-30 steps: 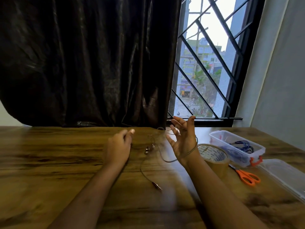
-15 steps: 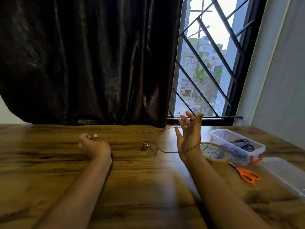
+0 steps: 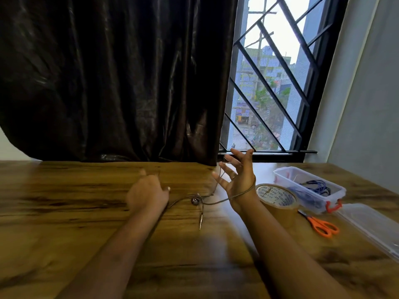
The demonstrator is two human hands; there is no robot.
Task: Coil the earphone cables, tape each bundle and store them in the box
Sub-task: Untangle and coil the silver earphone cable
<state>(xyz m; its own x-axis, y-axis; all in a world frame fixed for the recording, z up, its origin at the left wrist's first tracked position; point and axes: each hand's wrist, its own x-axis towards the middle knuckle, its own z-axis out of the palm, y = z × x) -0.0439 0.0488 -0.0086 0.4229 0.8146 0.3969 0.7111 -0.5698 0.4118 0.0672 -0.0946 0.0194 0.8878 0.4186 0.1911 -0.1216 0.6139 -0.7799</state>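
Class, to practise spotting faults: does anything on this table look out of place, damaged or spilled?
Nothing stands out. The earphone cable is looped round the right hand, its plug trailing loose on the table, which suits mid-coiling. The box stands upright with its lid lying off beside it; tape roll and scissors rest flat.

Home room above a street: a wooden table (image 3: 64,212) stood against a window (image 3: 280,39) fitted with a black diagonal grille (image 3: 254,112), with a dark, glossy curtain (image 3: 108,83) drawn across most of it. Buildings and trees showed outside, lower down. A plain grey wall (image 3: 367,104) rose to the right of the frame. Tape (image 3: 276,197), orange scissors (image 3: 321,225) and a clear plastic box (image 3: 278,175) lay on the tabletop.
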